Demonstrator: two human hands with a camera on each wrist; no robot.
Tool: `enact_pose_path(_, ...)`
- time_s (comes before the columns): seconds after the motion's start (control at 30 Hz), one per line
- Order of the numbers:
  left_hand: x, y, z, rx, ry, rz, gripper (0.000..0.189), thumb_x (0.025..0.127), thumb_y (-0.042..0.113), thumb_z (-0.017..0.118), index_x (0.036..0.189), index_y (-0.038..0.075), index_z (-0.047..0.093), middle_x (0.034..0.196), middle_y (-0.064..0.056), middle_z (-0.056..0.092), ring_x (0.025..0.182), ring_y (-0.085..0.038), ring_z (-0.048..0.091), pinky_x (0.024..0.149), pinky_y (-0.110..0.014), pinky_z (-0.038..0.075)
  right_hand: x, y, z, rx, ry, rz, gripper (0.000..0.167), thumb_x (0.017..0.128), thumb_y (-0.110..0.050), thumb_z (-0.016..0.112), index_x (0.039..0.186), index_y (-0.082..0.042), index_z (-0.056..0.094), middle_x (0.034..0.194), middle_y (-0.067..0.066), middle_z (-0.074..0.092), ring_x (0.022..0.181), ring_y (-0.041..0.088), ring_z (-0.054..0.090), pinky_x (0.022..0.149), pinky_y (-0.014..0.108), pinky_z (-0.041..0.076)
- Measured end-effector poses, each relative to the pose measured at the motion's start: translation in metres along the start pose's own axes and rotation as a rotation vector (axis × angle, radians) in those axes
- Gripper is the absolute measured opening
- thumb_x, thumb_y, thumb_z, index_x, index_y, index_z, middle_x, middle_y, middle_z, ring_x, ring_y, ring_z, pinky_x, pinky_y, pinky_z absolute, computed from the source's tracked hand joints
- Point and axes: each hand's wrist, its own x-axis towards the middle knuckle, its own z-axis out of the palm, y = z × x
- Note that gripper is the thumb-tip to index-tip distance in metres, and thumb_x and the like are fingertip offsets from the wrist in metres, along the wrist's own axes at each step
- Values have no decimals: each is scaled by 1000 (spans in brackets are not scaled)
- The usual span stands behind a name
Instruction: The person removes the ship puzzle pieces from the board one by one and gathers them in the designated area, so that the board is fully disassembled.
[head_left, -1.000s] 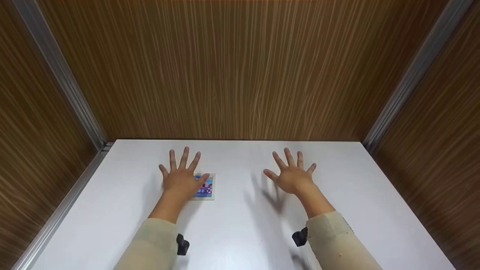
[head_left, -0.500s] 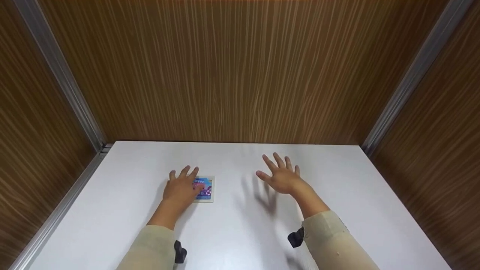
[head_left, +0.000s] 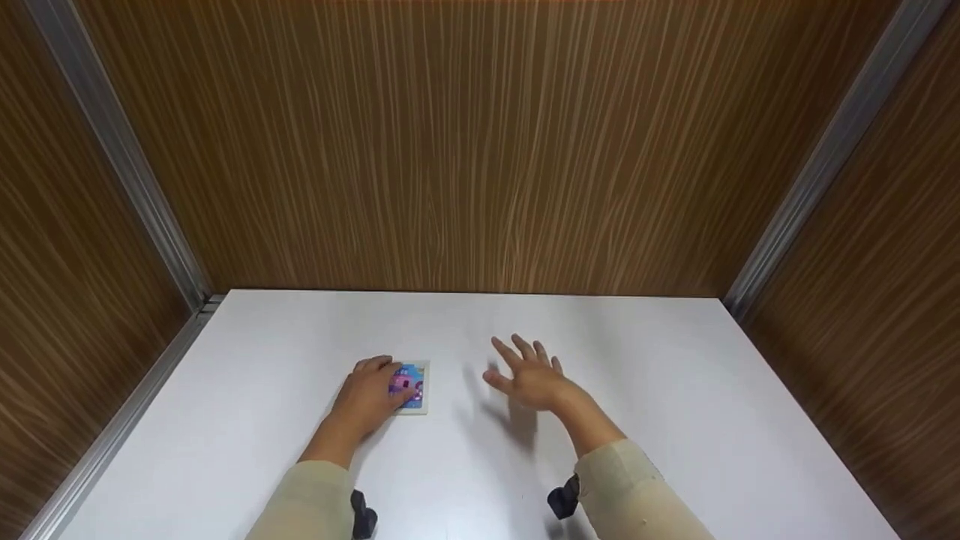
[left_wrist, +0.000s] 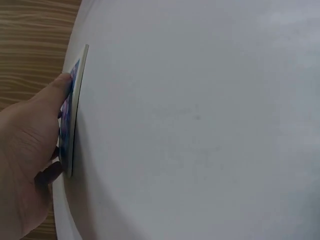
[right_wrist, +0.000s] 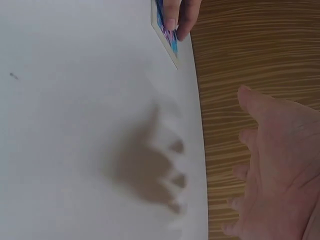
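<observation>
A small square picture board (head_left: 418, 386) with a pale frame and a colourful cartoon picture lies flat on the white table, left of centre. My left hand (head_left: 367, 394) is over its left part, fingers bent and the thumb on the picture; the hand hides that side. In the left wrist view the thumb (left_wrist: 60, 86) lies against the face of the board (left_wrist: 75, 112), with curled fingers by its lower end. To the right, my right hand (head_left: 531, 380) hovers above the table with spread, relaxed fingers, holding nothing. Its shadow falls on the table in the right wrist view.
The white table (head_left: 480, 465) reaches back to a wood-grain wall (head_left: 480, 150). Similar panels stand at both sides, with metal corner posts (head_left: 120, 135). A small black device (head_left: 364, 516) sits at the left cuff, another (head_left: 564, 497) at the right cuff.
My left hand has come down onto the picture board, its spread fingers bending over it. My right hand has moved left and nearer to me, its fingers less spread. The board stays in place.
</observation>
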Motion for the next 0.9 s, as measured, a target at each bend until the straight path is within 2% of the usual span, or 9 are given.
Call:
enact_pose_path(0.17, 0, 7, 5, -15, -3, 3, 67, 99, 47, 78, 151, 8, 63, 162, -16, 54, 154, -39, 46, 129, -54, 41, 6, -4, 13, 42, 19, -42, 74, 111, -59, 50, 173, -23, 30, 181, 20, 21, 167, 54, 15, 133, 75, 14)
enact_pose_path(0.3, 2, 6, 7, -27, 30, 5, 61, 97, 46, 81, 145, 10, 68, 156, -13, 58, 150, -36, 49, 127, -53, 43, 18, -7, 27, 151, 61, -79, 68, 111, -47, 58, 170, -21, 37, 177, 21, 29, 165, 49, 27, 133, 69, 25)
enact_pose_path(0.4, 3, 2, 10, -50, 60, 3, 56, 97, 46, 81, 140, 12, 70, 153, -12, 60, 147, -35, 50, 127, -53, 43, 28, -9, 37, 253, 109, -119, 63, 109, -36, 64, 165, -14, 44, 168, 24, 39, 155, 47, 43, 127, 65, 39)
enact_pose_path(0.5, 3, -2, 14, -97, 72, -4, 54, 96, 47, 82, 138, 15, 71, 153, -11, 58, 149, -36, 47, 127, -55, 42, 38, -14, 44, 330, 145, -145, 59, 107, -31, 69, 159, -10, 51, 156, 26, 49, 144, 46, 55, 122, 62, 46)
enact_pose_path(0.67, 3, -7, 19, -189, 82, -22, 54, 94, 48, 84, 137, 17, 71, 155, -10, 55, 152, -38, 41, 127, -61, 38, 52, -22, 53, 377, 130, -130, 58, 105, -37, 72, 155, -13, 56, 152, 21, 56, 145, 43, 56, 124, 61, 45)
enact_pose_path(0.9, 4, -6, 22, -223, 111, 1, 54, 94, 45, 85, 136, 16, 71, 154, -12, 57, 150, -40, 42, 126, -63, 37, 67, -28, 70, 376, 104, -133, 52, 101, -35, 77, 147, -13, 64, 148, 19, 60, 146, 42, 55, 127, 59, 42)
